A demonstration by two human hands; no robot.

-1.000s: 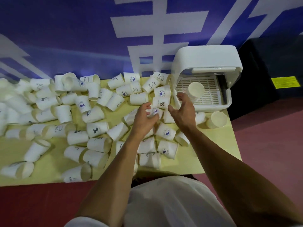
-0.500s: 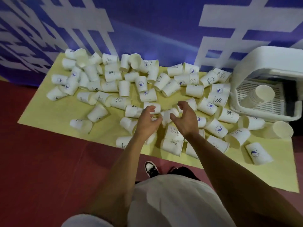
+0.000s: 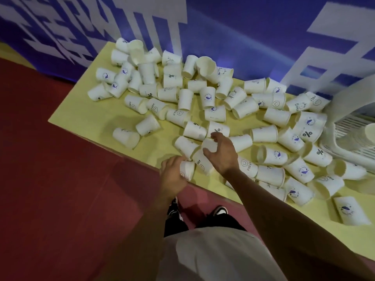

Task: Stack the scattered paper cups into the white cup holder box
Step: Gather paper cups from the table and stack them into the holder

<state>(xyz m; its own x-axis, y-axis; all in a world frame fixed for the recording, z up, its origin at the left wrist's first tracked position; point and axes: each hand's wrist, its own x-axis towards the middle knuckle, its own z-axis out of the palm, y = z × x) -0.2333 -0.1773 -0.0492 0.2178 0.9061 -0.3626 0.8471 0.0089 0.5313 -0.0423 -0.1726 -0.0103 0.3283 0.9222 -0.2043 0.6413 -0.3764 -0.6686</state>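
Several white paper cups point(image 3: 207, 98) lie scattered on a yellow table point(image 3: 91, 118), most on their sides. My left hand point(image 3: 172, 175) grips one small paper cup point(image 3: 187, 169) near the table's front edge. My right hand point(image 3: 222, 153) reaches over the pile with curled fingers closing on a cup point(image 3: 210, 145) lying there. The white cup holder box point(image 3: 353, 122) sits at the far right edge of the view, with a cup stack point(image 3: 370, 130) partly visible on its slatted tray.
A blue wall with white lettering point(image 3: 243, 27) runs behind the table. Red floor point(image 3: 50, 179) lies to the left and front. My shoes point(image 3: 219, 210) show below the table edge. Bare yellow surface shows at the table's left front.
The view has swung left, so the box has slid to the right edge. My left hand has dropped toward the front edge and taken hold of a cup. My right hand has closed onto a cup.
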